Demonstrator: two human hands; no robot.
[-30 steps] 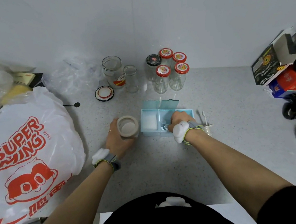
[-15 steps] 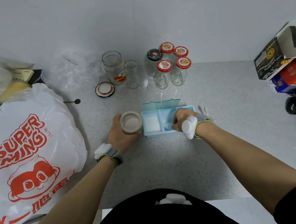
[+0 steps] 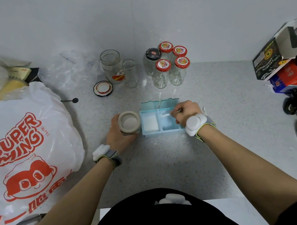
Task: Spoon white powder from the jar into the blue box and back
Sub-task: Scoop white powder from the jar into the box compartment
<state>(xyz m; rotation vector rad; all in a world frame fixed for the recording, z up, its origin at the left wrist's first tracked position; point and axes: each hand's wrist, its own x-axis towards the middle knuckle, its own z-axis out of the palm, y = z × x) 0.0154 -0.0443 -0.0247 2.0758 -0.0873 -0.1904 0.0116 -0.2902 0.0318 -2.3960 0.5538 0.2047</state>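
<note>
The left hand (image 3: pixel 117 135) grips the jar (image 3: pixel 129 122) beside the blue box (image 3: pixel 162 131); the right hand (image 3: pixel 186 112) pinches a spoon (image 3: pixel 166 114) over the box.

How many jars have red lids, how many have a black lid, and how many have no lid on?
Red-lidded jars: 4
Black-lidded jars: 1
Jars with no lid on: 3, the big jar, the small jar and the jar of white powder held by the left hand
Total: 8 jars
</note>
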